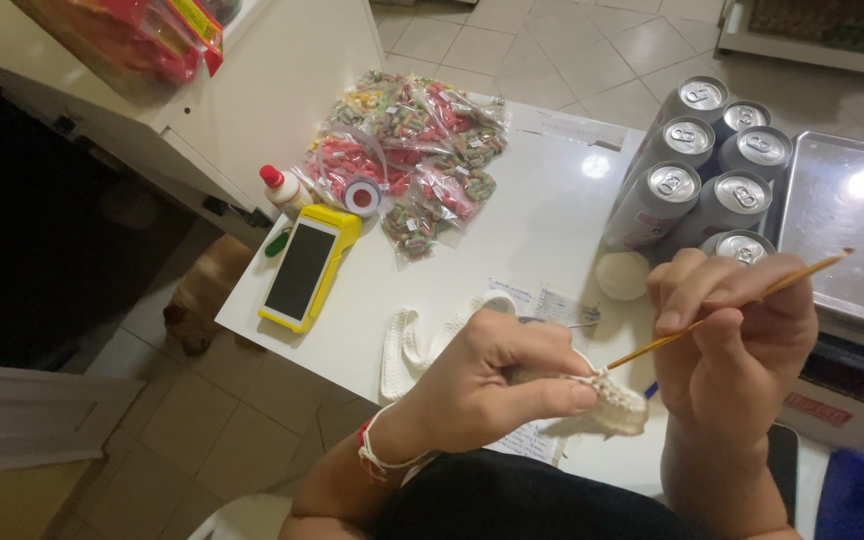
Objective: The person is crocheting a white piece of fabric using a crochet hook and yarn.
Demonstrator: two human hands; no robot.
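My left hand [487,380] pinches a cream crocheted piece [612,405] between thumb and fingers, low in the middle of the view. A long cream crocheted strip [407,345] trails from it to the left across the white table [542,220]. My right hand [737,340] grips a thin orange-brown crochet hook [742,305], whose tip touches the top edge of the crocheted piece. A ball of cream yarn [622,275] lies just behind my hands, beside the cans.
Several tall silver drink cans [707,170] stand at the back right. A metal scale tray [847,225] is on the right. A yellow card terminal [304,270], a small glue bottle [282,188], a tape roll [361,196] and bags of coloured sweets [412,150] lie on the left.
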